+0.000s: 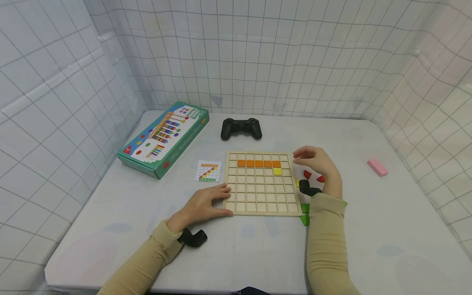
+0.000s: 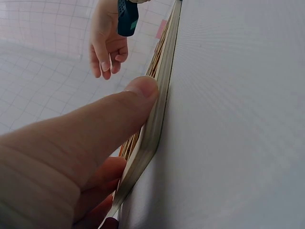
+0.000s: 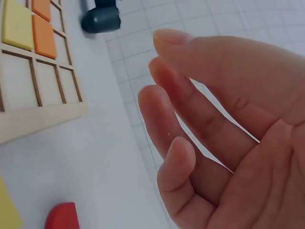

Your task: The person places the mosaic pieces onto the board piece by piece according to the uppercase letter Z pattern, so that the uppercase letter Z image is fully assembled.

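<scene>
A wooden grid board (image 1: 262,215) lies flat, with a row of orange square tiles (image 1: 259,163) near its far side and one yellow tile (image 1: 277,171) under the row's right end. My left hand (image 1: 202,205) rests against the board's near left corner, thumb (image 2: 143,90) touching its edge and the other fingers along the left side. Beside the board's far right corner, my right hand (image 1: 318,162) hovers with loosely bent fingers and nothing between them. Red pieces (image 1: 307,174) and green pieces (image 1: 305,220) lie below it, partly hidden by the wrist and sleeve.
A small pattern card (image 1: 208,171) lies left of the board. Behind stand a black game controller (image 1: 241,128) and, further left, a green game box (image 1: 164,137). A pink block (image 1: 377,167) sits far right. Grid-patterned curtains enclose the table's back and sides.
</scene>
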A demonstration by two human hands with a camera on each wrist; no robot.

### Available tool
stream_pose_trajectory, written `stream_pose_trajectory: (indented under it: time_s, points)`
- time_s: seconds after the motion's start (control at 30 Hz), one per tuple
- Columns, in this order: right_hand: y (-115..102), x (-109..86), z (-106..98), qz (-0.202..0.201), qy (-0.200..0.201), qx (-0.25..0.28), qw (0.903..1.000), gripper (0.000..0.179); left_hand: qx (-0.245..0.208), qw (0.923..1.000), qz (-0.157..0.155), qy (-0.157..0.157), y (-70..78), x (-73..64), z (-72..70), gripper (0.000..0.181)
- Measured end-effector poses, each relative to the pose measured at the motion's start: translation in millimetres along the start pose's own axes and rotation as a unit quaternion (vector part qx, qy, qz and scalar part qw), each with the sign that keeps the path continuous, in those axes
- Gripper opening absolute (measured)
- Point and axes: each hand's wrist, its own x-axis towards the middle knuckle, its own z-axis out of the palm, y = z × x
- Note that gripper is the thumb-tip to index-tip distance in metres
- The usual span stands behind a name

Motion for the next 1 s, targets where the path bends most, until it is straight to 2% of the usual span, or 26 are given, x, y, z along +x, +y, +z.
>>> stream_pose_trajectory:
  time_s: [0.6,1.0]
  points:
    - [30,-18.5,-19,0.016,0.008,0.081,0.9966,0.048,-0.001,1.0,0.004,0.003,-0.9,0.0,0.3,0.064]
    - [44,-22.9,-20,0.017,-0.072,0.124,0.9895,0.047,0.001,1.0,0.004,0.002,-0.2,0.2,-0.3,0.064]
